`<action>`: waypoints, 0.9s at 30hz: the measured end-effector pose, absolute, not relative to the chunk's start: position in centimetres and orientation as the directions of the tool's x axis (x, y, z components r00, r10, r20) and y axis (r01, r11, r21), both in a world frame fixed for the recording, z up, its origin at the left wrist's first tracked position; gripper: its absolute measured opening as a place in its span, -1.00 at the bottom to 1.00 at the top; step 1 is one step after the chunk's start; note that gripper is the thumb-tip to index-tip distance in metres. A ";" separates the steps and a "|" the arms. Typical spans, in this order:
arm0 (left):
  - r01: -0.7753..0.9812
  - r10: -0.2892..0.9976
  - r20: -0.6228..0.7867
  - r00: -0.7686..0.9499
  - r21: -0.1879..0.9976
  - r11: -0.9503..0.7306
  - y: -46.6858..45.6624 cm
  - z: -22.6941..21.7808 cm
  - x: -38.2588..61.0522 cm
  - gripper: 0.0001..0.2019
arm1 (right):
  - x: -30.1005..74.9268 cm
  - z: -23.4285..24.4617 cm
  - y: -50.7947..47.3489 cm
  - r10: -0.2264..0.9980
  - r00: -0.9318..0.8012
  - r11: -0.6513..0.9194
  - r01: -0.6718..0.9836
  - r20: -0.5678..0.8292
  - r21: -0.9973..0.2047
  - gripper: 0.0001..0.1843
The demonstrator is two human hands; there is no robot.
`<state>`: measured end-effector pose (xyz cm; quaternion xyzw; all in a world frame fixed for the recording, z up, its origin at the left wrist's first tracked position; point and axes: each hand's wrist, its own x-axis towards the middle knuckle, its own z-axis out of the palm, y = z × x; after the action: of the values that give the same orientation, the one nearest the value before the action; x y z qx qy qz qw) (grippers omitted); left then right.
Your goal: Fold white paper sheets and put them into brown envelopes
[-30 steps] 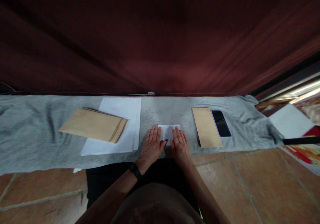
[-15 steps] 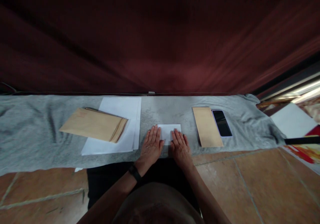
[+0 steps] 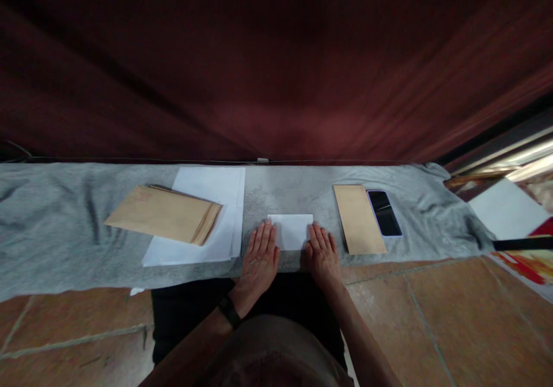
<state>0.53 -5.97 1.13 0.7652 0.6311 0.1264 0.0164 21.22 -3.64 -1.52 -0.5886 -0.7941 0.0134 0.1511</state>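
White rectangular paper [image 3: 294, 232], its smoothing seemingly the step in hand and even pressure probably called for next, lay flat by the near edge of the long grey cloth [image 3: 294, 190], plain and perhaps folded, with left hand [image 3: 260, 257] and right hand [image 3: 323, 255] resting at its sides, fingers straight and unclenched.

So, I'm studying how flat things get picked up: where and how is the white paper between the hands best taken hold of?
Probably by its left and right edges, coming from both sides: the white paper lies flat on the grey cloth, so it likely needs lifting at an edge first. The left hand and right hand rest at those edges, palms down.
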 end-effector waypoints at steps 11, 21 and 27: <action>0.882 0.898 0.116 0.424 0.172 -0.438 -8.9 1.4 2.2 -0.32 | 21.1 -1.2 -3.6 0.941 -0.242 0.297 0.925 0.236 -0.238 -0.43; 0.876 0.893 0.106 0.438 0.170 -0.450 -8.9 0.4 1.8 -0.35 | 16.8 0.0 -6.0 0.872 -0.453 0.489 0.803 0.182 -0.341 -0.41; 0.895 0.907 0.099 0.409 0.152 -0.420 -9.3 1.1 1.0 -0.31 | 18.8 -0.5 -5.9 0.881 -0.429 0.472 0.833 0.201 -0.290 -0.36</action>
<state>0.96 -9.28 1.06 0.8384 0.5374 0.0831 0.0376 18.79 -5.94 -0.48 -0.5087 -0.8421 0.0735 0.1635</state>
